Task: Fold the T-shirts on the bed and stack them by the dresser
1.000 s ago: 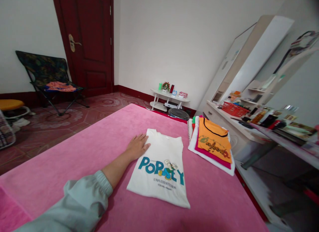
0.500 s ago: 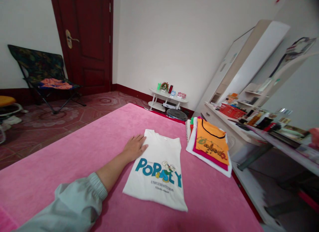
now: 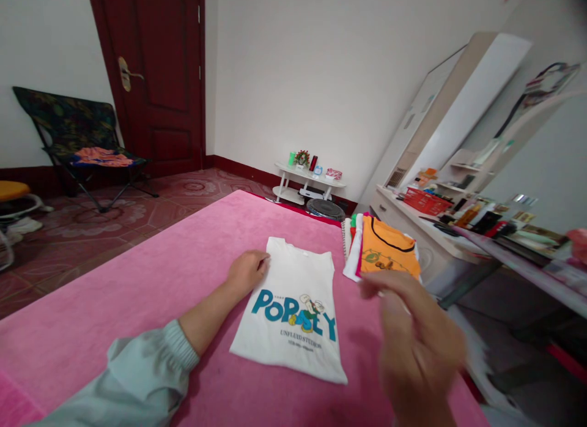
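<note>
A folded white T-shirt [image 3: 298, 268] with a blue "POPEYE"-style print and a cartoon figure lies flat on the pink bed cover [image 3: 174, 256]. My left hand [image 3: 248, 271] rests at its upper left edge, fingers curled in and closed on the cloth there. My right hand [image 3: 415, 341] is raised in the right foreground, smeared by motion, over the bed and apart from the white T-shirt. Behind it sits a stack of folded clothes, topped by an orange shirt [image 3: 389, 240] with black neck trim; the right hand covers the stack's near part.
A dressing table [image 3: 413, 222] with a red basket [image 3: 426, 202] and bottles stands along the right. Beyond the bed is a small white shelf [image 3: 309, 176]. A folding chair [image 3: 68, 124] holding orange cloth stands left, near the dark red door [image 3: 158, 78].
My right hand has come into view from the lower right. The left hand's fingers, flat before, have curled in at the T-shirt's edge. The T-shirt's lower end has shifted slightly.
</note>
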`<state>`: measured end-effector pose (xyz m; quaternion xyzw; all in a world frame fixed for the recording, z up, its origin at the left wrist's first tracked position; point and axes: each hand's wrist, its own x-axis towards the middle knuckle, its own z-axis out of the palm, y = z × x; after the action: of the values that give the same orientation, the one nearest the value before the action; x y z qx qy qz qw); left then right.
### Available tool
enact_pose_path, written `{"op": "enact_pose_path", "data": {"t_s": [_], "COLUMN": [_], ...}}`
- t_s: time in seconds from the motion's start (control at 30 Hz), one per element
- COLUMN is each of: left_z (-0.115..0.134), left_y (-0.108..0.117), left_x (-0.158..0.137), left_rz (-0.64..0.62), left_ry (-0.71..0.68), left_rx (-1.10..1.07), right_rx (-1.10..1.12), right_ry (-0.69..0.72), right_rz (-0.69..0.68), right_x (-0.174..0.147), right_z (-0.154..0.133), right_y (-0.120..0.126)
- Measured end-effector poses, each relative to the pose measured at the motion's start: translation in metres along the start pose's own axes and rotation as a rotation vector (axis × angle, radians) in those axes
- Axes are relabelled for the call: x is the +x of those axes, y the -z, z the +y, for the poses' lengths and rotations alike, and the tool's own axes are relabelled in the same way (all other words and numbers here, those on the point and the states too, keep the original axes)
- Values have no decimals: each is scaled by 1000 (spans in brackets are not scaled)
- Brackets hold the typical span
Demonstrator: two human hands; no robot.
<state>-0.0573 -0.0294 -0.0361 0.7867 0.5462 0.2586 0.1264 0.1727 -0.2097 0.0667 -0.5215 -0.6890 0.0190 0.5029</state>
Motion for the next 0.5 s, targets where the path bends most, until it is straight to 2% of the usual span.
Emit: {"op": "enact_pose_path", "data": {"t_s": [0.03, 0.07, 0.13, 0.23, 0.37, 0.5], "left_z": [3, 6, 9, 9, 10, 14], "left_y": [4, 7, 13, 18, 22, 26], "left_x": [0, 0, 3, 8, 5, -2], "left_rz": [0, -11, -61, -201, -414, -519], "left_ry": [70, 140, 252, 346, 427, 377], "left_rx": [-9, -20, -47, -99, -197, -263], "right_rx": [-54, -192, -449, -673, -722, -679], "right_ry": [-56, -189, -380, -541, -631, -602], "right_rz": [8, -56, -301, -568, -695, -738], "right_x": [16, 28, 40, 36, 25, 24], "right_z": [11, 25, 56, 90, 100, 101], "right_y": [-9, -17, -31, -44, -48, -47]}}
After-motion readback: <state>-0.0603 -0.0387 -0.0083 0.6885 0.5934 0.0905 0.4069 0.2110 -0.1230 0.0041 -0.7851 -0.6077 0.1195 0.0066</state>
